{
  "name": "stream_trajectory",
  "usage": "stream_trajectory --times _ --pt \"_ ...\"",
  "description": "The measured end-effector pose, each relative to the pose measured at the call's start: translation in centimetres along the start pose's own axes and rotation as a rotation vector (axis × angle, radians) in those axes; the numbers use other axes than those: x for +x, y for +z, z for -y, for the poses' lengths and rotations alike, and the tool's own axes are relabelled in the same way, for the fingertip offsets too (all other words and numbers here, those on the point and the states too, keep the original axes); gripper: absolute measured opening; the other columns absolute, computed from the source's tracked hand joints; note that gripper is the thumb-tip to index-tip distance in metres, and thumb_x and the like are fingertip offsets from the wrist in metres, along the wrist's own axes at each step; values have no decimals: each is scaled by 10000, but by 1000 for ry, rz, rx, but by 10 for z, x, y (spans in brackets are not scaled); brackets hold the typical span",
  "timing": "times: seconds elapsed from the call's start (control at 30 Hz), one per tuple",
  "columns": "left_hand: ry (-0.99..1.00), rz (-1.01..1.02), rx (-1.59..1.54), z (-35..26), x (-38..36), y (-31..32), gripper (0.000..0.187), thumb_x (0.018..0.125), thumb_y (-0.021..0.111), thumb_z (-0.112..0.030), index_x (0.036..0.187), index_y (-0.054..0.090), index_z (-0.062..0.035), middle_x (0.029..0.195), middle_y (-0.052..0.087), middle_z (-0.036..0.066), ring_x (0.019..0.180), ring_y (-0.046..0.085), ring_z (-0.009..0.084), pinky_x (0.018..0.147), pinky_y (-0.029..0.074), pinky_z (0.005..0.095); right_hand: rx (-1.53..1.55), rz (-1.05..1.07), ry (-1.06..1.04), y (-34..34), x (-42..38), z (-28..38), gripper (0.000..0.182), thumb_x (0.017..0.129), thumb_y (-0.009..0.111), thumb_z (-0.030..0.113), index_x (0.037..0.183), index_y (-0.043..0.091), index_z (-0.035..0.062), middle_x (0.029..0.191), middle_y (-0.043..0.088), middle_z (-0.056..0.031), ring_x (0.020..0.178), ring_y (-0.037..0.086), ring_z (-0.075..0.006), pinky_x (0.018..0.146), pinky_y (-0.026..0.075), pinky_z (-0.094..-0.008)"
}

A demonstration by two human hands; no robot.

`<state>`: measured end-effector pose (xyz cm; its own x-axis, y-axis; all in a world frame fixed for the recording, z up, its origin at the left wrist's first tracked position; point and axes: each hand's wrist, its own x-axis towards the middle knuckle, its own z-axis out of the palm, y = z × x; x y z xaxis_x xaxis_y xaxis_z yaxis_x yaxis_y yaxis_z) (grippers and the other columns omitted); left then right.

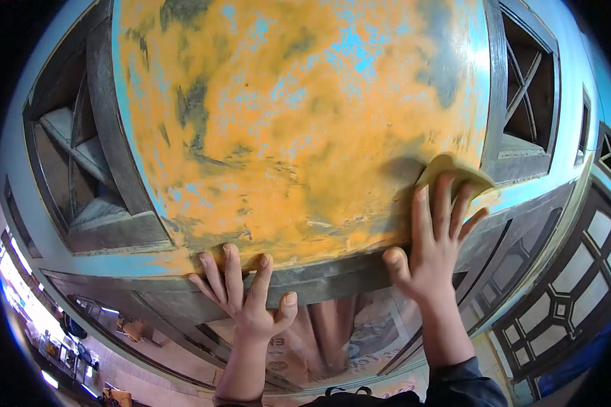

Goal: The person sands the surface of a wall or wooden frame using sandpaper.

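Our right hand [433, 264] spread out, covering some of a thin tan sheet [442, 165], low on the patchy orange-and-blue painted panel [299, 136], our left hand [251, 312] spread near the panel's bottom edge — dark wooden crisscross frames [106, 122] on both sides.

the head-worn view looks forward and down, close to the orange surface [305, 149].

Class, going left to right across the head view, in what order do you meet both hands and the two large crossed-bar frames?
Dark wooden frame with broad crossed bars, bare left hand, bare right hand, dark wooden frame with thinner crossed bars.
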<state>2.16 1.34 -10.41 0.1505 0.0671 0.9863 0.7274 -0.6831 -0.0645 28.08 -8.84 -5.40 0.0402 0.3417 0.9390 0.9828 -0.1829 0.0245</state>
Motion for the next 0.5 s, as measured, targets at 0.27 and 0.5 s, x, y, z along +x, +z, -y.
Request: stream_trajectory --times 0.27,0.5 --pt "-12 32 -27 0 -1 -3 539 931 502 -556 1338 657 -238 1555 426 166 1499 207 474 1196 -19 654 -47 42 -331 3 6 28 762 933 382 738 1509 459 245 1641 268 -145 1531 121 -437 1128 -118 -722" --pt "59 43 1 0 4 -8 558 975 450 -509 1350 627 -134 1569 390 209 1500 196 484 1194 6 646 157 144 -363 -3 7 68 692 956 398 685 1525 441 293 1620 338 -91 1527 192 -375 1135 -147 -697"
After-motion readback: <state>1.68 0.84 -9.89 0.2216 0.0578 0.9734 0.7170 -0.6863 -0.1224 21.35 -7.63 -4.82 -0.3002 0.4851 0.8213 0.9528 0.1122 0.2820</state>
